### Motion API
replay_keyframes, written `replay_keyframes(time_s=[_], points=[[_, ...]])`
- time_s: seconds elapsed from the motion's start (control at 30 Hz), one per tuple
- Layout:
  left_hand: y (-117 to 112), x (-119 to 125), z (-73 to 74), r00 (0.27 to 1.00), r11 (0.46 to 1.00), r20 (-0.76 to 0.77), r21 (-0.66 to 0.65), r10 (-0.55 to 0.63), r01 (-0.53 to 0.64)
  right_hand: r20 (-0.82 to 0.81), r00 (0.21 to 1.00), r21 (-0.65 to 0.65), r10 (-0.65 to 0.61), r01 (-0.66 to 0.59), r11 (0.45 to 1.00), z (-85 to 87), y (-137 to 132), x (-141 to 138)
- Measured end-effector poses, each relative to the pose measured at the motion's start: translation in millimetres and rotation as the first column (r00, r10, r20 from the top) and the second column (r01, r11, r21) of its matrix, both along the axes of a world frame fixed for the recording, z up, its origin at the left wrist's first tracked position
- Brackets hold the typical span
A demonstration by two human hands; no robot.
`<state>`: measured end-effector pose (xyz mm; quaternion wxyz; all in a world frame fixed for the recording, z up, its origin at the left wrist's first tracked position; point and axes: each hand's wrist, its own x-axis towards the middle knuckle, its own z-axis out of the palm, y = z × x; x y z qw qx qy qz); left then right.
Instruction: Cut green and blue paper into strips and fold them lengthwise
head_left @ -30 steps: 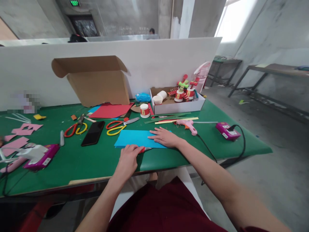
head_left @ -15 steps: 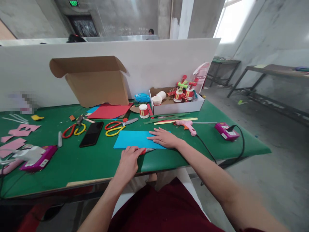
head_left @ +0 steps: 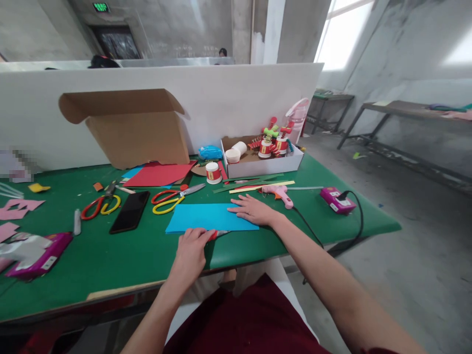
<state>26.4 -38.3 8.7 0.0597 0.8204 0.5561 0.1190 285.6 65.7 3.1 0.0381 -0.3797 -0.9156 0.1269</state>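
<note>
Head view: left hand (head_left: 191,250) clamped on red-handled blade (head_left: 213,235), right hand (head_left: 254,210) splayed flat on blue paper (head_left: 201,217)
Paper's at their 12 o'clock; white box (head_left: 263,168) at 1's got pale cups (head_left: 236,152), springy figures (head_left: 271,141).

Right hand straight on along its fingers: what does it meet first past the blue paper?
Probably the scissors just beyond the blue paper, though the exact line is hard to judge.

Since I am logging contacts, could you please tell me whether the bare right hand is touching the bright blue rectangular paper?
Touching: the head view shows the right hand lying palm down on the bright blue paper, covering part of it.
</note>
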Motion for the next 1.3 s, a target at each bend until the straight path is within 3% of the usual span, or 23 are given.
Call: replay_keyframes(time_s=[1.3], points=[[-4.6,21.5,2.3,0.998,0.998,-0.002,0.020,-0.058,0.058,0.011,1.000,0.057,-0.008,0.007,0.998,-1.5,-4.8,-1.0]])
